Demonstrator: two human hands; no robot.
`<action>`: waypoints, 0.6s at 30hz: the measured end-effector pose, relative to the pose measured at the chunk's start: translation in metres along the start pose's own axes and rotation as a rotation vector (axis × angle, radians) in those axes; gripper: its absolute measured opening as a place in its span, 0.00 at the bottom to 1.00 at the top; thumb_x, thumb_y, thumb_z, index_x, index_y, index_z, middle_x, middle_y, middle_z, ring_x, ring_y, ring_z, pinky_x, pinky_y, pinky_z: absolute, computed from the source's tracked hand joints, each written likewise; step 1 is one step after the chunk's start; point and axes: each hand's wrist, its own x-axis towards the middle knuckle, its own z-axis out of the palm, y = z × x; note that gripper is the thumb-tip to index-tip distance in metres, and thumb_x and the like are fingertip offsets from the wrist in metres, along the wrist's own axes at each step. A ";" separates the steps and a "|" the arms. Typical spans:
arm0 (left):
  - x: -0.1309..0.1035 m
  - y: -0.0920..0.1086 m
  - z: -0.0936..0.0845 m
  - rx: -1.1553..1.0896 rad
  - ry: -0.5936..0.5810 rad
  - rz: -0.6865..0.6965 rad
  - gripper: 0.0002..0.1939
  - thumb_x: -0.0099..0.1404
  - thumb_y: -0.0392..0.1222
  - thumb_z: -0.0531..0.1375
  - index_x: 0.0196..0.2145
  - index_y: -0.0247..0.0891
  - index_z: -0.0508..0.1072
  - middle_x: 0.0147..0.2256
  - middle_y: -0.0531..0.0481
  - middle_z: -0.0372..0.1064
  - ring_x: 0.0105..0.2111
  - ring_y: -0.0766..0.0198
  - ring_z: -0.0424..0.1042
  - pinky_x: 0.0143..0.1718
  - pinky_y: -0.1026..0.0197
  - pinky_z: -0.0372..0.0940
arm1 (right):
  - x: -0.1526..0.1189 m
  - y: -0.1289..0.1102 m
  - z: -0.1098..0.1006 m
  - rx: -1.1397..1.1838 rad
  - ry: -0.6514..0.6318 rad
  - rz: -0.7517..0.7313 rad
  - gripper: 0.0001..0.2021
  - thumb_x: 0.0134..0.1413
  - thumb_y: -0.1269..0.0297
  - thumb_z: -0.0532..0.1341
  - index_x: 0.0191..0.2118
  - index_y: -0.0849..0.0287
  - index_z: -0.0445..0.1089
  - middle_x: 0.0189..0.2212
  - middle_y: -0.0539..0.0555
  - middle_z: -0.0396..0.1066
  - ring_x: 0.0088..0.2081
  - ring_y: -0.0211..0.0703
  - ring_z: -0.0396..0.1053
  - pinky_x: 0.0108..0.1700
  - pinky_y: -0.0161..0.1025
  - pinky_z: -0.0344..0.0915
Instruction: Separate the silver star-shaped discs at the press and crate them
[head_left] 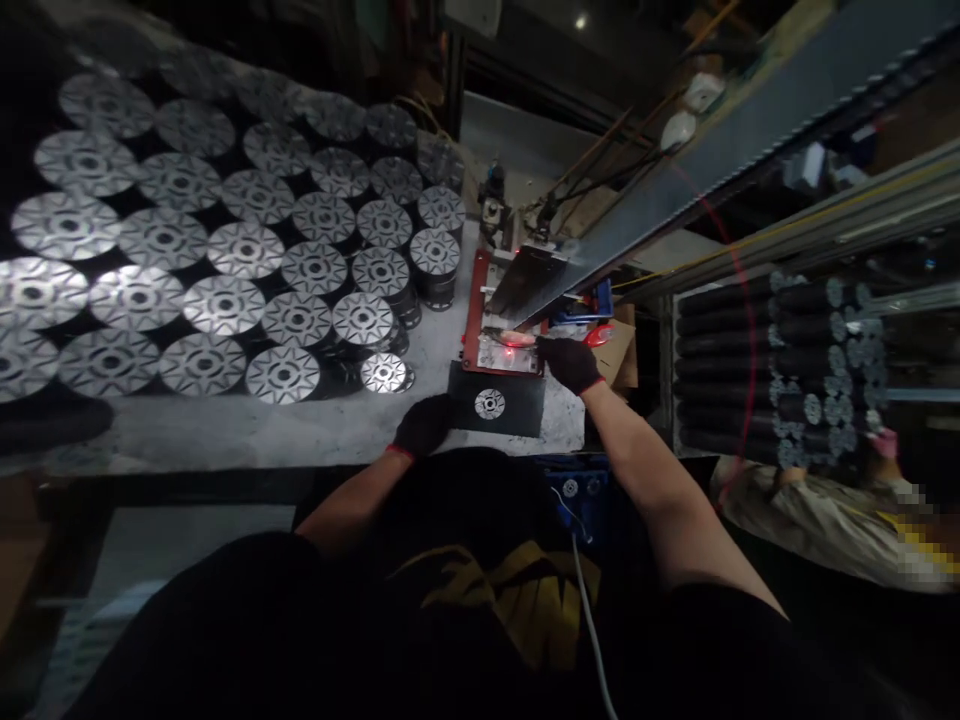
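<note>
"Grey bench [345, 435] is running across the middle of the view, isn't it?"

"Yes, and stacks of patterned metal discs [315, 268] are crowding it from nine to eleven o'clock. A long metal beam [660, 210] is slanting in from two."

"Where is the small disc [490, 403] sitting?"

"It's lying flat on a dark plate [521, 417], near the centre. At the disc's twelve o'clock, a red-framed fixture [471, 330] is standing just beyond the plate, with red light glowing on its bed."

"What are the gloved hands doing?"

"At the disc's nine o'clock, the left hand [424, 425] is resting by the plate's near edge. Its fingers are blending into the dark, so I cannot tell whether they're spread or pinching. At two o'clock, the right hand [570, 365] is reaching to the fixture's side. I cannot tell its grip either; a red object [599, 335] is showing just beside it."

"Anyone else?"

"Another person's pale clothing [817, 525] is showing at four o'clock, and black cylinders [724, 370] are lying in rows at three."
</note>
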 end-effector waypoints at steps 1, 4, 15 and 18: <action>0.000 -0.001 -0.001 0.010 -0.004 0.017 0.26 0.76 0.39 0.55 0.68 0.40 0.76 0.67 0.39 0.73 0.68 0.43 0.71 0.72 0.40 0.64 | 0.000 -0.001 0.000 0.006 -0.002 0.003 0.22 0.77 0.64 0.54 0.66 0.59 0.77 0.58 0.64 0.81 0.58 0.55 0.78 0.56 0.43 0.71; 0.002 -0.007 -0.003 0.044 -0.011 0.060 0.25 0.76 0.41 0.54 0.66 0.38 0.77 0.65 0.36 0.74 0.66 0.41 0.72 0.70 0.38 0.66 | 0.000 -0.008 0.004 0.019 0.017 0.052 0.25 0.79 0.64 0.49 0.70 0.60 0.73 0.63 0.65 0.78 0.61 0.55 0.76 0.57 0.44 0.70; 0.005 -0.023 0.003 0.085 0.001 0.124 0.23 0.77 0.45 0.53 0.63 0.40 0.78 0.63 0.35 0.76 0.66 0.40 0.73 0.71 0.34 0.66 | 0.003 0.007 0.002 0.144 0.017 0.008 0.21 0.80 0.62 0.53 0.64 0.61 0.78 0.57 0.67 0.80 0.58 0.56 0.76 0.59 0.48 0.69; 0.005 -0.025 0.004 0.084 0.020 0.131 0.23 0.75 0.44 0.54 0.62 0.44 0.79 0.61 0.38 0.78 0.66 0.40 0.73 0.70 0.32 0.68 | 0.003 0.004 0.003 0.184 0.026 -0.016 0.16 0.78 0.60 0.59 0.58 0.63 0.79 0.53 0.64 0.81 0.55 0.53 0.77 0.59 0.51 0.72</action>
